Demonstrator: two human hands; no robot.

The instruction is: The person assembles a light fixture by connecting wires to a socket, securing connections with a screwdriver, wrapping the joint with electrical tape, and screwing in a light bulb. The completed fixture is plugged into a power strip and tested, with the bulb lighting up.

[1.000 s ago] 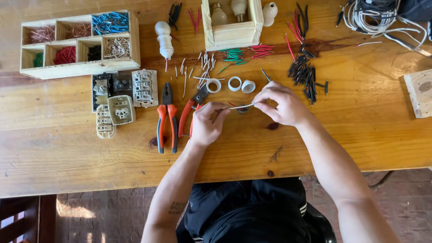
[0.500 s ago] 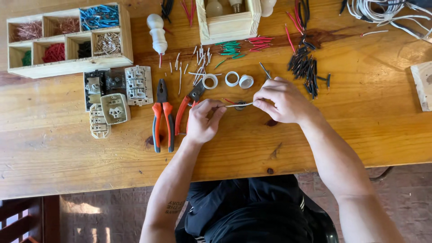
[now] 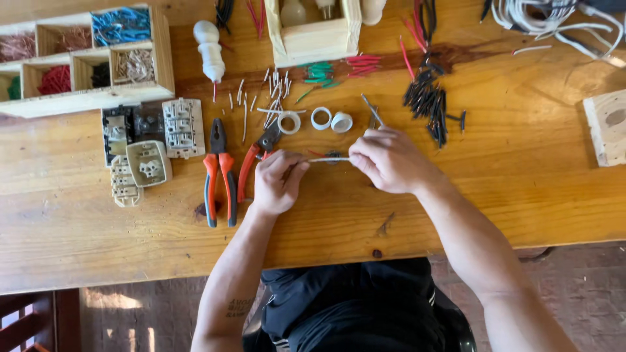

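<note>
My left hand (image 3: 277, 182) and my right hand (image 3: 389, 160) hold the two ends of a short white wire piece (image 3: 328, 160) just above the wooden table (image 3: 98, 228). The right hand also grips a thin metal tool (image 3: 372, 109) that sticks up past the fingers. Red-handled pliers (image 3: 220, 173) lie just left of my left hand, and a second red-handled tool (image 3: 255, 153) is partly hidden under it. Three white rings (image 3: 315, 120) lie just beyond the wire.
A wooden compartment box (image 3: 85, 62) with sorted wire bits stands far left; electrical sockets (image 3: 147, 140) lie below it. A white lamp holder (image 3: 210, 42), a small wooden box (image 3: 313, 29), red, green and black wire pieces (image 3: 427, 98), a white cable coil (image 3: 554, 19) and a wood block (image 3: 606, 127).
The hands stay on the wire in nearly the same pose; the view has shifted a little, so the table items sit slightly further left and higher in frame.
</note>
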